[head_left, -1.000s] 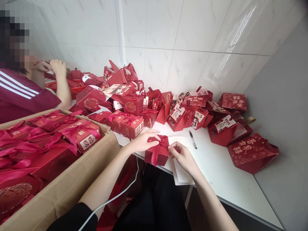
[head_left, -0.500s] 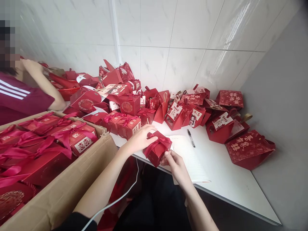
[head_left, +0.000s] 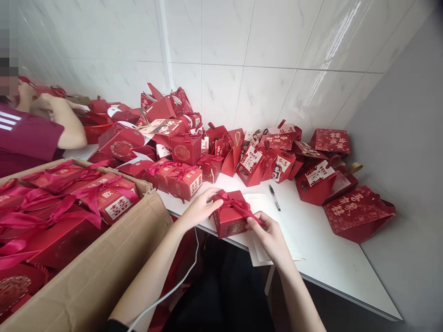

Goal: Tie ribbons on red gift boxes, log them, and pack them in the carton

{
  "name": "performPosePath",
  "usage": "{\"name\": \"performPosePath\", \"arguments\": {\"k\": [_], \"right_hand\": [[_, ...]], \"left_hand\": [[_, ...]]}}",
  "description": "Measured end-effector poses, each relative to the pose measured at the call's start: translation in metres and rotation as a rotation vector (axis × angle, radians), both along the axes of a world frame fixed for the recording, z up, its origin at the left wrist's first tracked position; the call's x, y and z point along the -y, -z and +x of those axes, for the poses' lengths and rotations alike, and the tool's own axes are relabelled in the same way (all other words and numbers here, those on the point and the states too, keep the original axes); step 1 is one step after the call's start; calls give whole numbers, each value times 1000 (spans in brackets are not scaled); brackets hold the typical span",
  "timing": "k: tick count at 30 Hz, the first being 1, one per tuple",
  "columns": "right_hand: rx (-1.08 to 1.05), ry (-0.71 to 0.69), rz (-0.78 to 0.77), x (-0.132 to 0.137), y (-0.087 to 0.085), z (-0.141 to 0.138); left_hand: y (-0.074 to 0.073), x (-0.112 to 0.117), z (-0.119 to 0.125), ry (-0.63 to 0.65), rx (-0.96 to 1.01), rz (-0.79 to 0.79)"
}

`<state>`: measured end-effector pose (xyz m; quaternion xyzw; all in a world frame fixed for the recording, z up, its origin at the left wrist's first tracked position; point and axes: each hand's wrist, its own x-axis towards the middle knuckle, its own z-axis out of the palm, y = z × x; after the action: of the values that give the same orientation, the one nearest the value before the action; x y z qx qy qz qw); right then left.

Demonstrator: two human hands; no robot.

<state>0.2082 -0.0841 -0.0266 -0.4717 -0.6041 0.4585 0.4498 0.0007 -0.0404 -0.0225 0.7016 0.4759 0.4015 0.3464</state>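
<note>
A small red gift box with gold print on its near side rests at the front edge of the white table. Across its top runs a red ribbon, tied in a bow. My left hand is closed at the box's left side, thumb on the top by the ribbon. At the right, my right hand pinches a tail of the ribbon beside the box corner. An open notebook lies partly under the box and my right hand, with a black pen just beyond.
On my left stands a cardboard box packed with ribboned red boxes. More red gift boxes are piled along the wall. Red handled bags stand on the right. A co-worker's arm reaches in at far left. A white cable hangs before me.
The gift box has turned, so its printed side faces me. My right hand has moved up and right from the lower corner to the ribbon tail. The co-worker has shifted left.
</note>
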Motion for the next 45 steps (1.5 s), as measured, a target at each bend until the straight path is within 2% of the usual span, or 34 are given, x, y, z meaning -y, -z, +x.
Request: {"name": "performPosePath", "arguments": {"k": [2,3,7,9,11,14,16,19,23,25,27,29,31,33,37,39,42,43,45], "right_hand": [[64,-46,12,7,1,0],[100,-77,12,11,1,-1],[263,-155,8,25,0,-1],[313,-117,28,29,-3,1],[332,6,102,30,-6,4],[377,202,384,27,-9,4],[437,196,612,24,-9,-2],[557,49,829,18,-6,-17],[621,1,909,11,1,-31],[603,24,908,8,4,-34],[582,41,917,7,7,-34],[567,50,936,7,8,-34],[561,53,949,8,7,-34],[555,52,958,12,5,-33],[508,-45,959,18,0,-22],[420,-6,875,15,-3,-12],[334,212,527,-3,-7,1],[340,236,392,-11,-9,4],[377,178,197,-28,-11,5]], "left_hand": [[-5,-9,-2,34,-18,10],[-7,-10,-2,0,-51,26],[-14,2,2,-288,-244,70],[-16,12,3,-334,-281,42],[-16,19,4,-305,-266,14],[-17,25,7,-273,-175,18],[-20,29,12,-246,-95,36],[-27,41,19,-135,-44,13],[-38,56,18,-31,-133,-63],[-43,56,15,-82,-189,-33],[-46,46,12,-194,-234,75],[-46,31,11,-238,-294,241],[-42,15,13,-174,-380,366],[-37,4,16,-103,-455,390],[-27,2,20,-122,-450,365],[-24,7,20,-159,-401,372],[-19,11,20,-244,-319,390],[-17,12,19,-280,-287,391],[-13,11,20,-355,-220,361]]}}
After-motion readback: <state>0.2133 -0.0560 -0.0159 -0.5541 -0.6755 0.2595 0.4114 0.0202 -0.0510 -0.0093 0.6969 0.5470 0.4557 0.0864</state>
